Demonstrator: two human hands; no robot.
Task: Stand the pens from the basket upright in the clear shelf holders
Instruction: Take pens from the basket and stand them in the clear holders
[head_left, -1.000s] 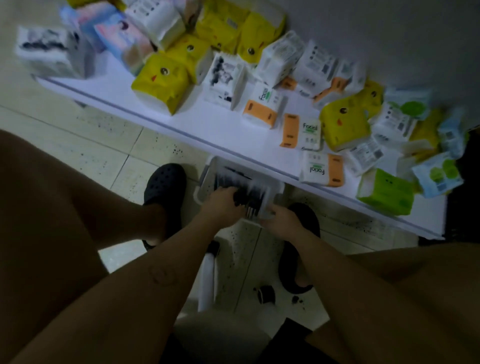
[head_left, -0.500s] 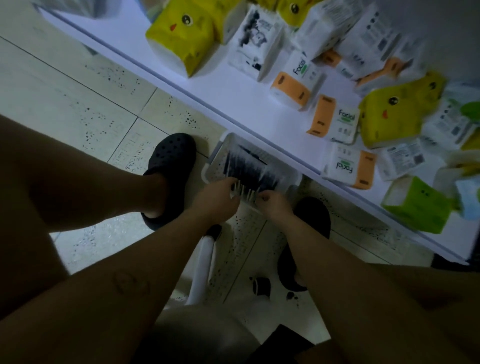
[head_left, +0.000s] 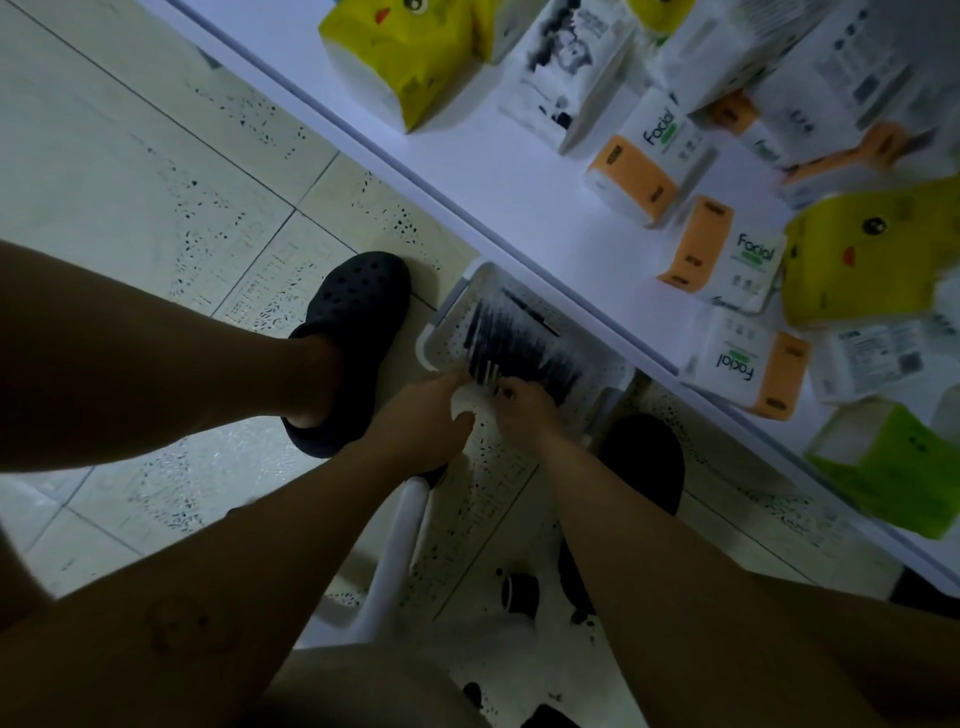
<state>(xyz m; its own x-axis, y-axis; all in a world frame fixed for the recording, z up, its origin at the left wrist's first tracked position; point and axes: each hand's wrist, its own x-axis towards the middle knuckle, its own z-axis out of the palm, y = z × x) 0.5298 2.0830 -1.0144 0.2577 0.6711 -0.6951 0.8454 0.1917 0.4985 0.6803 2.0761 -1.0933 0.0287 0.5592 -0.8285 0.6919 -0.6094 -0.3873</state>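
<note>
A white perforated basket (head_left: 449, 312) lies on the tiled floor beside the low shelf, filled with a row of dark pens (head_left: 524, 343). At its near edge my left hand (head_left: 423, 415) is curled around a bunch of pens whose pale ends stick out above the fingers. My right hand (head_left: 522, 402) is right beside it, fingers pinching at the same bunch of pens. No clear holders are in view.
A white low shelf (head_left: 519, 208) runs diagonally, loaded with tissue packs (head_left: 395, 57) in yellow, orange-white and green. My feet in black clogs (head_left: 353, 332) flank the basket. A white stool leg (head_left: 395, 561) and a dark caster (head_left: 519, 592) lie below my arms.
The camera has tilted down and closer to the basket. Both hands have come together at its near edge and gathered a bunch of pens.
</note>
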